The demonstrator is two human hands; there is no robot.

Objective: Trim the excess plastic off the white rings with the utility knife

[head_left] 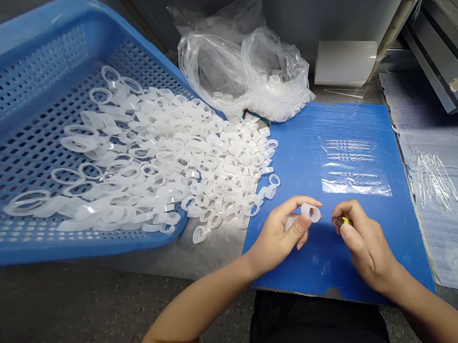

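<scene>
**White ring (305, 211) and a small dark-and-yellow object (346, 221) held close together over a blue mat (298, 162)**

The left hand (277, 236) pinches the white ring between thumb and forefinger, its opening in view, while the other fingers curl in below. A second white piece (289, 223) shows inside that curl. The right hand (367, 243) is closed, thumb against bent fingers, around the small dark-and-yellow object – most of it is hidden, so its full shape cannot be told. The two hands are near each other but apart, above the front half of the mat.

To the left, a heap of similar rings (221, 167) spills from a tilted blue basket (82, 246) onto the metal worktop (218, 250) and the mat's edge. Behind the heap sits a clear plastic bag (210, 53) with more white pieces inside. On the mat, beyond the right hand, lies a clear packet (356, 187) with slender shiny pieces showing in rows. More slender pieces (435, 179) lie loose on a pale sheet (455, 251) at right.
</scene>
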